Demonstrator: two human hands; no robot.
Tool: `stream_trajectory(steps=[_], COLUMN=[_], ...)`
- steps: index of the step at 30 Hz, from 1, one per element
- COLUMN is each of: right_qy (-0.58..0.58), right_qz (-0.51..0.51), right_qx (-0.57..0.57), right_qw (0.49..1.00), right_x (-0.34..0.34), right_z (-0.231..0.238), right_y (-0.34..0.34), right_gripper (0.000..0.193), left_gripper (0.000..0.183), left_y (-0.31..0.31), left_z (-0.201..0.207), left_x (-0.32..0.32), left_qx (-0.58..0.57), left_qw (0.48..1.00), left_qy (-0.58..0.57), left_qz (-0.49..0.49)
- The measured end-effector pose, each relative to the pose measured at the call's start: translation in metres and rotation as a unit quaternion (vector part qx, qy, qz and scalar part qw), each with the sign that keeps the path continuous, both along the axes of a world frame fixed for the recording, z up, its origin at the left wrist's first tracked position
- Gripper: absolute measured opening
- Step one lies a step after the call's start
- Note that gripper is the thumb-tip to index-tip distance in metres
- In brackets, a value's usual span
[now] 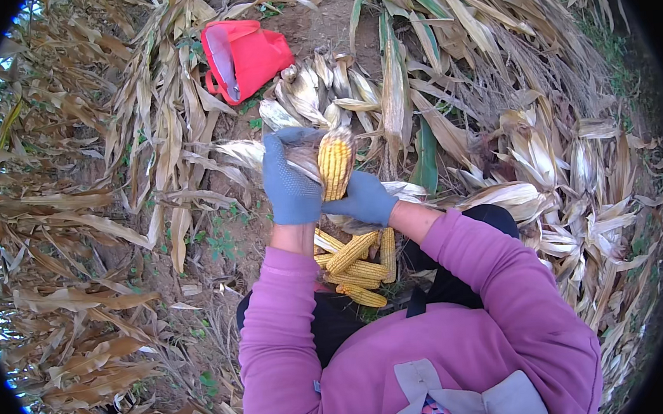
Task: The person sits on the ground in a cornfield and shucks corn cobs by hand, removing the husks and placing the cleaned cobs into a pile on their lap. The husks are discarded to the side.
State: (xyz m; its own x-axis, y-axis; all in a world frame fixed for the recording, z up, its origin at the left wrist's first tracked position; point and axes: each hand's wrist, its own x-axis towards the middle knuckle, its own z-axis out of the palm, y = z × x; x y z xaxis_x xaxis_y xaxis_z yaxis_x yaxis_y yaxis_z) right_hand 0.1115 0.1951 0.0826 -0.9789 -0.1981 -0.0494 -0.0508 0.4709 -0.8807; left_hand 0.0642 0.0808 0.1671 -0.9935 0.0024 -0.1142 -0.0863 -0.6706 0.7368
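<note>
An ear of corn [335, 165], its yellow kernels bare down one side, stands between my two hands in front of my lap. My left hand [290, 181], in a grey-blue knitted glove, is closed around the dry husk pulled to the cob's left. Gloved the same way, my right hand [364, 199] grips the lower end of the ear; its fingertips are partly hidden behind the cob. Between my knees lies a small pile of husked corn cobs [353, 253]. Just beyond my hands, several ears still in pale husks [303, 92] are heaped on the ground.
A red bag [248, 59] with a grey lining lies open on the soil past the husked-over ears. To the right are loose empty husks [534, 164] and cut stalks [472, 9]. Dry corn plants [59, 213] line the left side.
</note>
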Motion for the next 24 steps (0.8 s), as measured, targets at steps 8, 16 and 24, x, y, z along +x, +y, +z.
stream_trajectory(steps=[8,16,24], right_qy=[-0.094,-0.004,0.074], right_qz=[-0.113,-0.193,-0.095], right_qx=[-0.407,-0.054,0.18], right_qw=[0.902,0.98,0.976], right_x=[-0.038,-0.037,-0.012], right_z=[0.007,-0.003,0.035], right_y=[0.052,0.074,0.032], right_gripper=[0.051,0.069,0.06], left_gripper=[0.035,0.051,0.052], left_y=[-0.044,-0.039,0.002], left_z=[-0.005,-0.024,-0.02], left_x=[-0.012,-0.008,0.004], left_qx=[-0.313,-0.643,-0.335], left_qw=[0.949,0.728,0.924], left_qy=[0.004,0.102,0.177], left_qz=[-0.031,-0.215,-0.061])
